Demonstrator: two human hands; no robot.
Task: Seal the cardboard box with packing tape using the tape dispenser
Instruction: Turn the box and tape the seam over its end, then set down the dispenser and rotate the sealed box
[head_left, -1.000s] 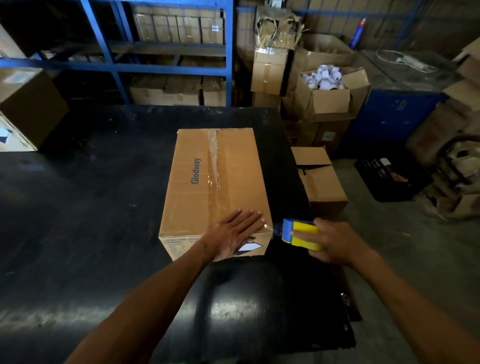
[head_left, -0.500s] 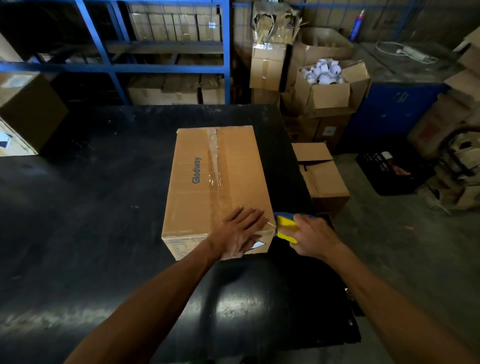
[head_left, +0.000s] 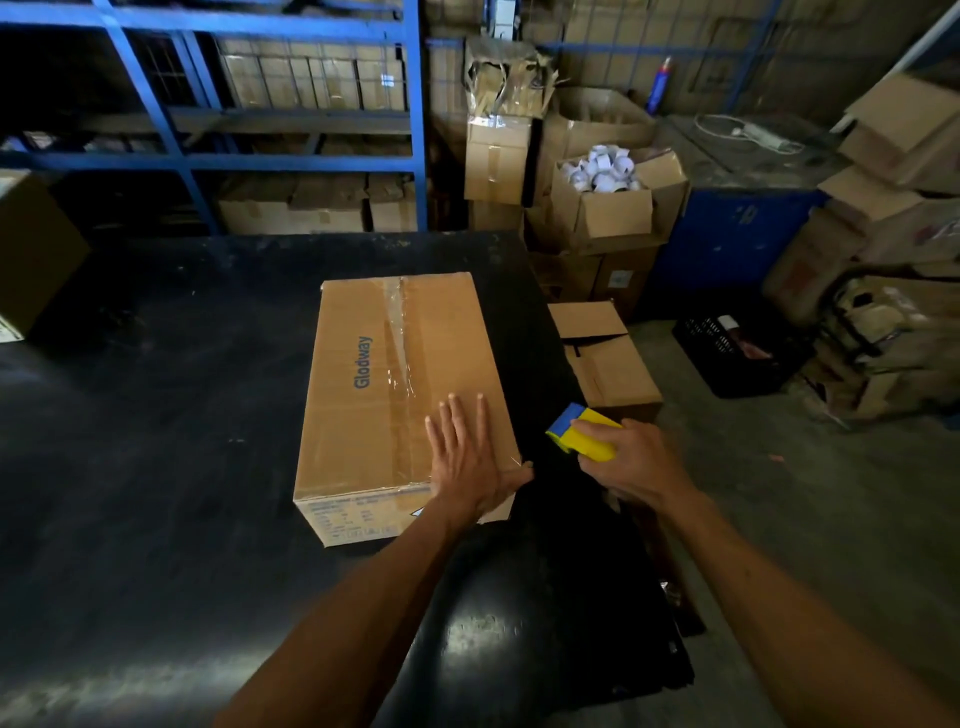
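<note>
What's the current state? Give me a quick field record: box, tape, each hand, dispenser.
box: cardboard box lying flat on the black table, flaps closed
tape: clear strip along the top seam
left hand: flat, palm down on the box's near right corner
right hand: gripping the tape dispenser
dispenser: yellow and blue, off the box, just right of it
</note>
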